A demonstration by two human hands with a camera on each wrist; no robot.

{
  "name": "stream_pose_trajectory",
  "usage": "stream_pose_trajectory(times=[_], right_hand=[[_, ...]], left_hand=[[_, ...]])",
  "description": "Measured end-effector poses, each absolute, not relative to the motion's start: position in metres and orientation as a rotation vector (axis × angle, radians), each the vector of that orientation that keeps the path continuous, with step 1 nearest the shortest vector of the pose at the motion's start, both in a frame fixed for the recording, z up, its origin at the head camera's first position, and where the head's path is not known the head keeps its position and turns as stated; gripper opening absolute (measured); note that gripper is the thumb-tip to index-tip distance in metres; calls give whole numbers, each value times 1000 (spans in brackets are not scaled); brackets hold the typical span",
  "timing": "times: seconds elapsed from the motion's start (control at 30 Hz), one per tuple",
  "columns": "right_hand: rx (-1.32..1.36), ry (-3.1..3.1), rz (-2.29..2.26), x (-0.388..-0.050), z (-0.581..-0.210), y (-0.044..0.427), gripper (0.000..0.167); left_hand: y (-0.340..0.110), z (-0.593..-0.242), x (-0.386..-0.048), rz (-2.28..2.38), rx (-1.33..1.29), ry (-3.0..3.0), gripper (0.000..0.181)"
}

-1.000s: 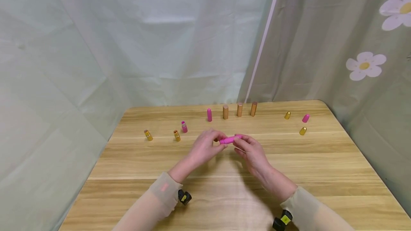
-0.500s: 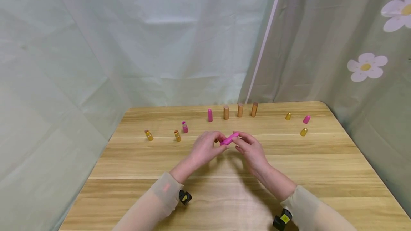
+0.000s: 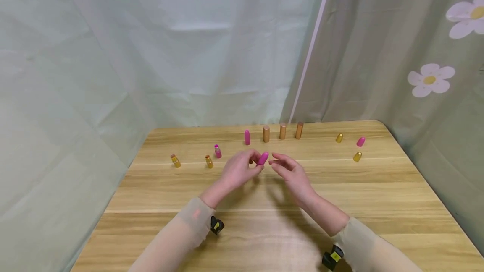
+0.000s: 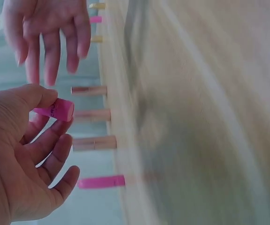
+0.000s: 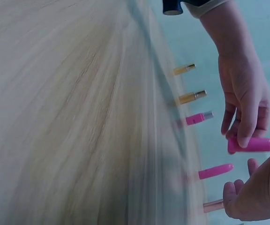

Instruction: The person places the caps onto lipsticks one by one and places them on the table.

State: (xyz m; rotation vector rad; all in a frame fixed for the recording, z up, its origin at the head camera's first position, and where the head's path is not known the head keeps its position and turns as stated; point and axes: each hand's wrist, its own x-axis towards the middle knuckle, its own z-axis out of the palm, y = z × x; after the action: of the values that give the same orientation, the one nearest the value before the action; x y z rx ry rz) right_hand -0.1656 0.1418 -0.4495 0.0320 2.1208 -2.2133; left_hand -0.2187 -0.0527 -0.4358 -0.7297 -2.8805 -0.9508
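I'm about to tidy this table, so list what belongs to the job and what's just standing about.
Part of the job:
Pink tube, held in the left hand
Probably three uncapped tubes
Probably three loose caps

Seemingly just standing about:
Rear pink tube
Three copper tubes beside it

The bare left hand covers the lower end of a glossy pink round-tipped tube; dark lettering beside its thumb is too small to read. The bare right hand is cut off by the right wrist view's edge and hides the upper end of a coppery metallic cylinder. Beneath both hands, the pale wood-grained desk blurs in the wrist views; beyond the right hand, a white, yellow-centred flower is cropped.
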Motion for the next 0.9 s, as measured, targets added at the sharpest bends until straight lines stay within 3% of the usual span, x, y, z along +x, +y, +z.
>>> stream_pose_trajectory(times=[0.47,0.9], right_hand=[[48,2180,-2145,-162,-457,185,40],[125,2201,-2147,-156,-460,213,43]], left_hand=[[-88,-424,-268,-974,-428,-2955,28],[-103,-420,-315,-628,-432,-3092,17]])
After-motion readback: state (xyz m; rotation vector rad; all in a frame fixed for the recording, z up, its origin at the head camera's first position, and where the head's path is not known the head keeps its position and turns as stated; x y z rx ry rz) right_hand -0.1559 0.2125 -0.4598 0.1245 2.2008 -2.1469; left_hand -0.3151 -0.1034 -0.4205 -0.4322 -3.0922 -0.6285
